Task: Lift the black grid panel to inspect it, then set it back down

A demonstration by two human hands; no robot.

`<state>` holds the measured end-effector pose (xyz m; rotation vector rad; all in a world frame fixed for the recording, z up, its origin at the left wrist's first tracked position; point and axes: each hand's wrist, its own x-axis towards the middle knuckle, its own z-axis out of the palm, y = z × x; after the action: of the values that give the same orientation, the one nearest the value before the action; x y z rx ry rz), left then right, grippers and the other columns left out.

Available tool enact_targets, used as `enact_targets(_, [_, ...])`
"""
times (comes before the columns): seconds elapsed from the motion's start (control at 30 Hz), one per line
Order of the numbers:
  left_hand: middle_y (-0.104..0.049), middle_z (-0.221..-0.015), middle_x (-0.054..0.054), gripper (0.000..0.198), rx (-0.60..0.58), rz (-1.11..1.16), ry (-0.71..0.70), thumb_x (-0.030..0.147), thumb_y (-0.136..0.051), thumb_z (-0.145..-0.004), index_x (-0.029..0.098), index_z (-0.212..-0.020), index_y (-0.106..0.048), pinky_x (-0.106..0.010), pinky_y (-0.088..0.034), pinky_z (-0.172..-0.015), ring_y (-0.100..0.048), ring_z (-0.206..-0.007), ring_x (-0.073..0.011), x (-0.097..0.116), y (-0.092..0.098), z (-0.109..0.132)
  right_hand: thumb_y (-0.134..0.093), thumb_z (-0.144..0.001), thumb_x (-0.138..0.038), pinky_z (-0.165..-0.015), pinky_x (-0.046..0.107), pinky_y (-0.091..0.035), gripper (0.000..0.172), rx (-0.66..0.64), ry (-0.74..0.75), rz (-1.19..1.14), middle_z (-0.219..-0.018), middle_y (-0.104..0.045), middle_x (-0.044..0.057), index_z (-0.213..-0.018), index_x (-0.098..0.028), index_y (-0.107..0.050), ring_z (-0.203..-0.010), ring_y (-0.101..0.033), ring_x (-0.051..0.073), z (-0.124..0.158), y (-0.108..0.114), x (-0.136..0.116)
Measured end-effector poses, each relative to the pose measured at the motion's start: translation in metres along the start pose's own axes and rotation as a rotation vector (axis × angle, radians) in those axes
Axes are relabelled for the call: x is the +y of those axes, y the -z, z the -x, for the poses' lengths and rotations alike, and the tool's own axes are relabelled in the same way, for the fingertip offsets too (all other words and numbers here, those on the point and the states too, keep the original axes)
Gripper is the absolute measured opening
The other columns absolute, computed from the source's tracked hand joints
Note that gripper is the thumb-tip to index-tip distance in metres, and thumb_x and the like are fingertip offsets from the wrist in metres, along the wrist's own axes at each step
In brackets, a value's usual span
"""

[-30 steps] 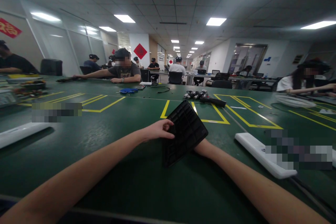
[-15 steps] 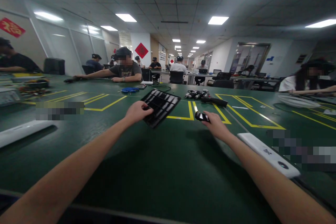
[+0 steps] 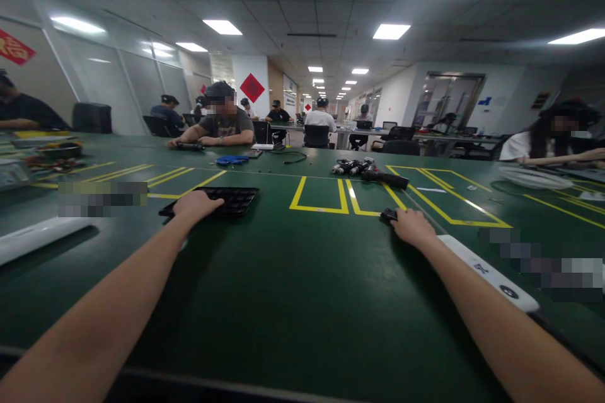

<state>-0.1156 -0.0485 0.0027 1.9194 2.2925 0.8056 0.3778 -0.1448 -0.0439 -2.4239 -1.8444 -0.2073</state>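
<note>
My left hand (image 3: 195,206) is closed on the near left part of a flat black gridded tray (image 3: 240,200), which lies nearly level at the green tabletop (image 3: 302,289). Its fingertips are partly hidden. Off to the right, my right hand (image 3: 414,228) grips a small black object (image 3: 388,215) low over the table, beside a yellow tape corner. Most of that object is covered by the fingers, so its kind is unclear. Beside the right wrist lies a long white device (image 3: 489,274) with a round dark spot.
Yellow tape outlines (image 3: 319,210) mark the table. Beyond them sit a bundle of black and silver parts (image 3: 354,167), a black cylinder (image 3: 390,180) and a blue item (image 3: 231,160). Another white bar (image 3: 45,238) lies at left. A co-worker (image 3: 227,123) sits across the table.
My left hand has carried the tray left and turned it from tilted up to nearly flat. My right hand has moved right and slightly down with the small black object.
</note>
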Motion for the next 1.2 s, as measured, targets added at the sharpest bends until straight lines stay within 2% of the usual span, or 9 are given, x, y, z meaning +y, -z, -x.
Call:
enact_targets(0.1, [-0.062,-0.092,-0.022,0.029,0.094,-0.175,-0.027,0.029,-0.046,-0.076,0.004,-0.076,-0.061,-0.044,-0.042,-0.079,-0.053,-0.096,-0.0361,0.023,0.0,0.006,-0.042,-0.082,-0.036,-0.088,0.046,-0.034,0.041,0.104,-0.003,0.002,-0.115,-0.051,0.021,-0.11,-0.008,-0.051,-0.113,-0.04,0.035,0.001,0.005,-0.006])
enact_targets(0.23, [-0.065,-0.099,-0.009,0.037,0.037,-0.095,-0.297,0.013,-0.035,-0.078,0.011,-0.105,-0.059,-0.028,-0.043,-0.086,-0.057,-0.097,-0.02,0.07,-0.025,0.034,-0.036,-0.084,-0.035,-0.097,0.044,-0.028,0.048,0.223,0.13,-0.073,-0.129,-0.043,0.018,-0.122,-0.007,-0.043,-0.123,-0.029,0.032,0.012,0.012,-0.04])
enact_targets(0.4, [-0.058,-0.116,-0.008,0.043,-0.192,-0.074,-0.744,0.01,-0.031,-0.079,0.013,-0.115,-0.055,-0.028,-0.039,-0.092,-0.054,-0.105,-0.018,0.112,-0.07,0.084,-0.029,-0.086,-0.046,-0.106,0.04,-0.017,0.063,-0.018,0.438,-0.246,-0.142,-0.029,0.013,-0.135,-0.006,-0.029,-0.132,-0.018,0.027,0.047,0.014,-0.093])
enact_targets(0.57, [-0.055,-0.122,-0.008,0.04,-0.297,-0.104,-0.82,0.015,-0.031,-0.084,0.015,-0.117,-0.053,-0.03,-0.037,-0.096,-0.051,-0.112,-0.0179,0.112,-0.088,0.088,-0.018,-0.086,-0.052,-0.107,0.046,-0.011,0.066,-0.202,0.575,-0.26,-0.145,-0.021,0.01,-0.137,-0.011,-0.025,-0.133,-0.014,0.026,0.067,0.009,-0.113])
enact_targets(0.7, [-0.053,-0.124,-0.01,0.037,-0.21,-0.101,-0.866,0.021,-0.033,-0.086,0.012,-0.115,-0.054,-0.033,-0.034,-0.099,-0.046,-0.116,-0.0194,0.11,-0.082,0.087,-0.016,-0.087,-0.051,-0.106,0.047,-0.01,0.065,-0.212,0.581,-0.256,-0.145,-0.02,0.01,-0.137,-0.011,-0.025,-0.133,-0.014,0.026,0.068,0.008,-0.112])
enact_targets(0.83, [-0.047,-0.129,-0.011,0.035,-0.077,-0.049,-0.968,0.025,-0.039,-0.085,0.012,-0.113,-0.054,-0.039,-0.027,-0.103,-0.037,-0.123,-0.022,0.123,-0.068,0.116,-0.018,-0.087,-0.05,-0.106,0.048,-0.012,0.063,-0.202,0.586,-0.259,-0.144,-0.023,0.011,-0.136,-0.012,-0.027,-0.133,-0.016,0.026,0.07,0.011,-0.113])
enact_targets(1.03, [-0.039,-0.135,-0.011,0.053,-0.358,0.045,-1.136,0.047,-0.035,-0.085,0.015,-0.127,-0.043,-0.038,-0.028,-0.102,-0.035,-0.125,-0.0222,0.145,-0.054,0.176,-0.032,-0.085,-0.046,-0.105,0.046,-0.018,0.055,-0.022,0.615,-0.205,-0.142,-0.03,0.01,-0.132,-0.016,-0.036,-0.131,-0.021,0.026,0.052,0.02,-0.091])
enact_targets(1.1, [-0.037,-0.137,-0.012,0.058,-0.449,0.04,-1.148,0.05,-0.033,-0.085,0.015,-0.13,-0.039,-0.038,-0.028,-0.101,-0.034,-0.125,-0.0232,0.148,-0.051,0.183,-0.036,-0.085,-0.04,-0.105,0.048,-0.015,0.051,0.081,0.53,-0.151,-0.142,-0.029,0.009,-0.13,-0.016,-0.038,-0.132,-0.019,0.026,0.038,0.022,-0.071])
enact_targets(1.2, [-0.038,-0.137,-0.01,0.055,-0.518,0.025,-1.177,0.049,-0.031,-0.086,0.017,-0.13,-0.04,-0.037,-0.026,-0.102,-0.034,-0.126,-0.0226,0.148,-0.047,0.183,-0.035,-0.085,-0.036,-0.101,0.048,-0.024,0.051,0.127,0.304,-0.09,-0.141,-0.029,0.013,-0.13,-0.012,-0.037,-0.13,-0.022,0.029,0.019,0.021,-0.037])
